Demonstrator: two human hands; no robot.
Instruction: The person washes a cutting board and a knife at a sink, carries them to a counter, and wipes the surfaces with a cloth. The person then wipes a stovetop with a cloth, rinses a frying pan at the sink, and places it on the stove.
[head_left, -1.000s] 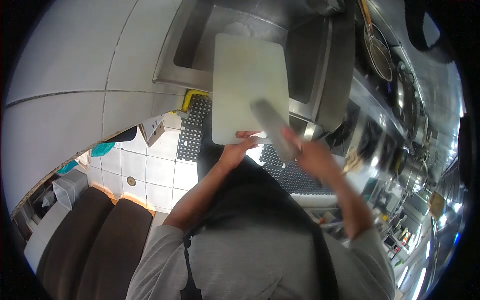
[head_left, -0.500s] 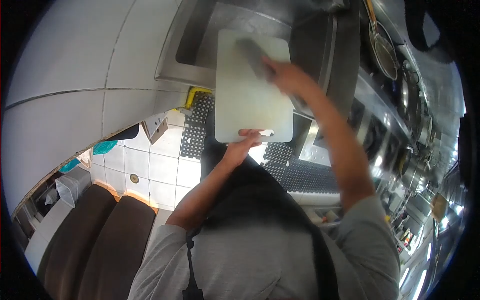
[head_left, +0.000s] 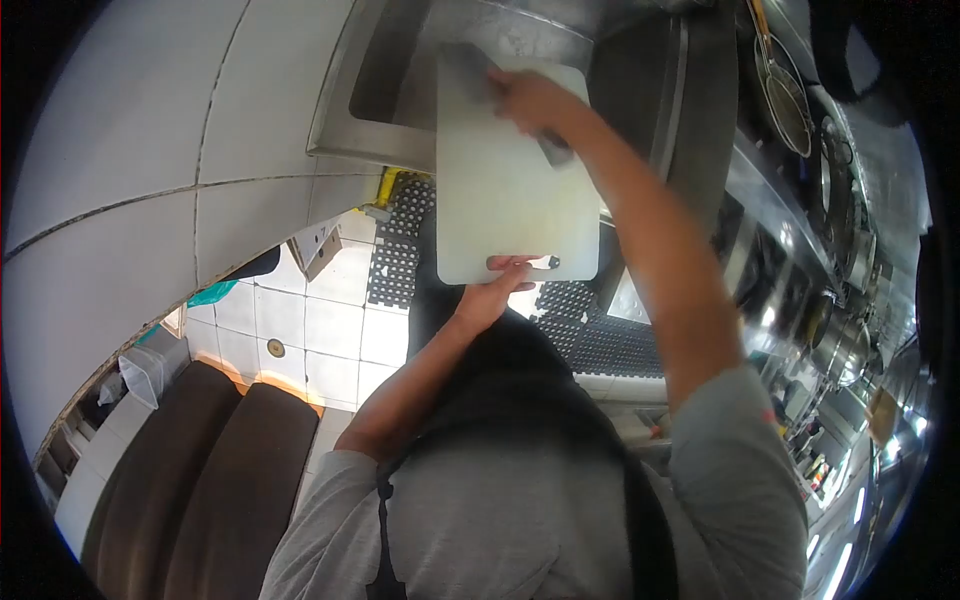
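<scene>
white cutting board [head_left: 518,205] at twelve o'clock, far end over the steel sink [head_left: 368,145]; the left hand [head_left: 483,303] grips its handle slot at six, likely steadying it while the right hand [head_left: 537,103], closed on a blurred grey flat tool [head_left: 465,73], works near the top.

No lettering, brand or number can be read with certainty. Small dark marks are seen on the white face of a white-and-brown cardboard box [head_left: 313,241], left of the frame's centre, but they are too small to be made out.
</scene>
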